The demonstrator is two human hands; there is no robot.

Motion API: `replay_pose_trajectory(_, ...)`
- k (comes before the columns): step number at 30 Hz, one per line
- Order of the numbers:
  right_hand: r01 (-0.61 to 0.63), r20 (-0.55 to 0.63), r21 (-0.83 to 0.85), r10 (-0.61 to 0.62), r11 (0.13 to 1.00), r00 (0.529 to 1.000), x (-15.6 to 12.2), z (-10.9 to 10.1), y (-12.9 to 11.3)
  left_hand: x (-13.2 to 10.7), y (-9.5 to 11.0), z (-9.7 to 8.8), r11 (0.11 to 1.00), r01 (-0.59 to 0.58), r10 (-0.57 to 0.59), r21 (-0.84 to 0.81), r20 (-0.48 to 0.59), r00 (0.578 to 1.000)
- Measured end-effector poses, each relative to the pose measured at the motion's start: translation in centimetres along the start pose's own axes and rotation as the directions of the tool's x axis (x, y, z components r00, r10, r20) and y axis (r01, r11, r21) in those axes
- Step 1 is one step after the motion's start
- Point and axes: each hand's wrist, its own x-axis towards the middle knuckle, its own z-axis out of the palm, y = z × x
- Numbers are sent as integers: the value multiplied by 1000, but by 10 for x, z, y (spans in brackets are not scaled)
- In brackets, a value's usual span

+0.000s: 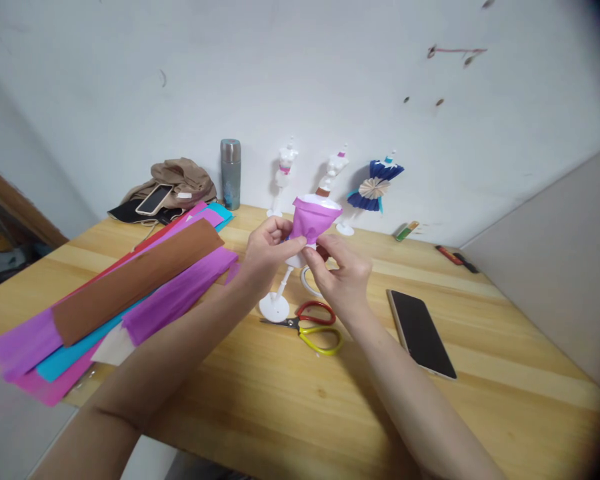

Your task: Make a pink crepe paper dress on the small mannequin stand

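Observation:
A small white mannequin (274,308) on a round-footed stand is tilted off the wood table between my hands. A piece of purple crepe paper (318,217) wraps its torso, and a brown band circles its neck. My left hand (267,250) is closed, its thumb pressing the paper at the waist from the left. From the right, my right hand (344,270) pinches the paper's lower edge at the waist. Scissors (293,323) with one red and one yellow handle lie below the stand. A white ring (307,283), perhaps a tape roll, is partly hidden by my right hand.
Crepe paper strips (140,283) in brown, purple, blue and pink cover the left. Behind stand a thermos (231,175), two white mannequins (284,163) and one in a blue dress (375,187). A large phone (421,333) lies right; a cap and cloth bag (185,180) sit back left.

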Motion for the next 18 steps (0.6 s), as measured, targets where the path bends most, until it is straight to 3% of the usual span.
replay_pose_trajectory(5, -85, 25, 75, 83, 994, 996, 3, -3, -2, 2, -1, -2, 996, -50, 49, 71, 19, 999)
replay_pose_trajectory(11, -186, 13, 163, 186, 969, 982, 2, -2, 2, 5, 5, -9, 998, -52, 47, 39, 135, 990)
replay_pose_trajectory(18, -227, 39, 249, 224, 942, 974, 0, 0, 6, 11, 1, -18, 998, -50, 43, 48, 126, 991)
